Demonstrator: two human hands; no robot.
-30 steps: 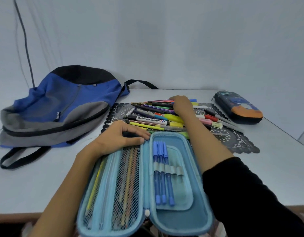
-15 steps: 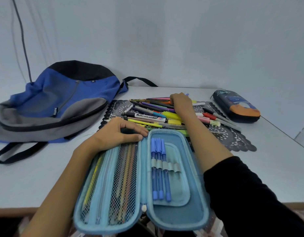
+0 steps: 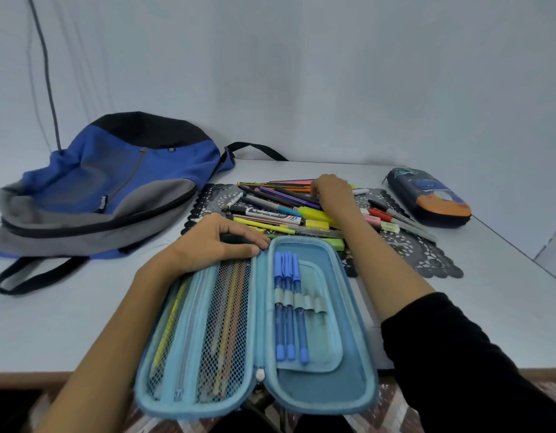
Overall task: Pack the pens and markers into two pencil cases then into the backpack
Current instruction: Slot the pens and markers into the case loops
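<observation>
Item 1: open pencil case (image 3: 359, 345), light blue, lying flat at the near edge of the bench (image 3: 51, 323), part of it overhanging towards me. Its right half holds three blue pens (image 3: 287, 307) under elastic loops; its left half has a mesh pocket (image 3: 230, 323) with pencils showing through.

Item 2: my left hand (image 3: 208, 245), resting on the far end of the mesh half, fingers (image 3: 239, 225) relaxed and laid flat, holding nothing.

Item 3: pile of pens and markers (image 3: 280, 210), loose on a black lace mat (image 3: 420, 254) just beyond the open case.

Item 4: my right hand (image 3: 333, 192), reaching over the pile to its far side, fingers bent down among the pencils. I cannot tell whether they grip one.

Item 5: second pencil case (image 3: 426, 198), dark with an orange end, zipped, at the right beside the mat.

Item 6: backpack (image 3: 114, 182), blue, grey and black, lying on its side at the left of the bench, well apart from the open case.

Item 7: black sleeve (image 3: 473, 354) on my right arm.
</observation>
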